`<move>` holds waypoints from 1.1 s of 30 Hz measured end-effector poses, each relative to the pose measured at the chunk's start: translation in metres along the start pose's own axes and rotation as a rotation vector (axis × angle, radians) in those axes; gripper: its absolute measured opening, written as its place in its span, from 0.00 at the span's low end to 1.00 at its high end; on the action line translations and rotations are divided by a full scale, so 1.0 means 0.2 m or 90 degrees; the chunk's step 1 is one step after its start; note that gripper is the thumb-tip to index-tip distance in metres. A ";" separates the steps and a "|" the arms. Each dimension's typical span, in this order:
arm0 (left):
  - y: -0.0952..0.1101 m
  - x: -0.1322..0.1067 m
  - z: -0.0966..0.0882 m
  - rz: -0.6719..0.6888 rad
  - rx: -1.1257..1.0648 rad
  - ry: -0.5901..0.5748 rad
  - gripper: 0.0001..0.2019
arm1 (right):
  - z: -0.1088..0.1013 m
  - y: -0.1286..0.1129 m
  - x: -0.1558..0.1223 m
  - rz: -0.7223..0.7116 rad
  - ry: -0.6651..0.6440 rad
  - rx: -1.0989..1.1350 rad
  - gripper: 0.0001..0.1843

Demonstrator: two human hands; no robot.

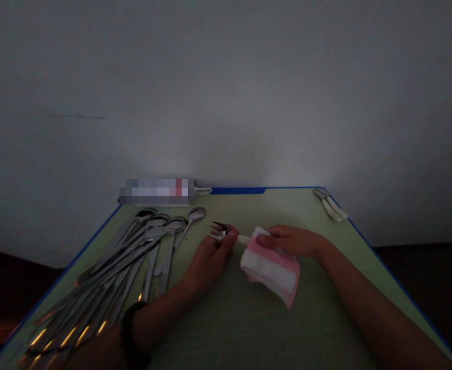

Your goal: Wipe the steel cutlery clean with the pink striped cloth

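My left hand (210,257) pinches a small fork (221,231) near its tines, fingers closed on it. The fork's white handle runs right into a pink and white cloth (272,270). My right hand (293,240) is closed on that cloth, wrapping it round the handle. Both hands rest over the middle of a pale green table (249,329) with a blue edge.
Several long metal spoons (133,257) lie fanned out on the left half of the table. Two white-handled utensils (330,204) lie at the far right corner. A blurred box (156,191) sits at the table's far edge against the white wall.
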State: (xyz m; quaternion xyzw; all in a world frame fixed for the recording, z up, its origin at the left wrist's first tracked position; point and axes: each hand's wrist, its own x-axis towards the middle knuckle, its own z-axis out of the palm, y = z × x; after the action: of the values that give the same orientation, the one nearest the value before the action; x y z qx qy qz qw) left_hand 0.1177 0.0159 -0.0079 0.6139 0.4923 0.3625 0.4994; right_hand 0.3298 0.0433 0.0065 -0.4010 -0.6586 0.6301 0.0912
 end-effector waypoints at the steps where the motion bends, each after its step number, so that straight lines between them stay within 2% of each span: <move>1: 0.00 0.00 0.00 -0.007 -0.010 0.016 0.14 | -0.01 0.02 0.00 -0.004 0.010 0.017 0.25; 6: -0.01 0.02 -0.01 -0.035 -0.062 0.066 0.14 | -0.05 0.10 0.02 -0.045 0.052 0.122 0.22; 11: 0.01 0.01 0.00 -0.014 -0.066 -0.021 0.12 | -0.01 0.11 0.04 -0.052 0.085 0.212 0.21; 13: 0.01 0.01 0.00 -0.022 -0.096 -0.027 0.12 | 0.01 0.10 0.05 -0.056 0.113 0.236 0.21; 17: -0.01 0.01 0.00 -0.071 -0.213 0.027 0.12 | 0.03 0.12 0.09 -0.069 0.182 0.318 0.20; 21: -0.02 0.00 0.00 -0.081 -0.279 0.089 0.10 | 0.01 0.14 0.15 -0.133 0.297 0.526 0.20; 23: -0.02 -0.02 0.01 -0.040 -0.245 0.059 0.11 | 0.00 0.14 0.16 -0.184 0.327 0.641 0.19; 25: -0.02 -0.04 0.03 0.008 -0.184 -0.008 0.13 | -0.02 0.13 0.17 -0.234 0.326 0.725 0.18; 28: -0.01 -0.07 0.06 0.025 -0.106 -0.073 0.14 | -0.01 0.11 0.17 -0.293 0.336 0.811 0.16; 31: 0.01 -0.07 0.07 0.014 -0.018 -0.090 0.13 | 0.05 0.09 0.18 -0.308 0.341 0.849 0.17; 33: 0.02 -0.07 0.06 0.020 0.048 -0.082 0.14 | 0.09 0.07 0.18 -0.327 0.322 0.803 0.18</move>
State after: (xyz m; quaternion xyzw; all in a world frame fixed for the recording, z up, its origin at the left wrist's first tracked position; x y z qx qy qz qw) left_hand 0.1268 -0.0009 -0.0058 0.6622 0.4627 0.3109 0.5008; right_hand 0.2994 0.0509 -0.0236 -0.2381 -0.2023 0.7367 0.5997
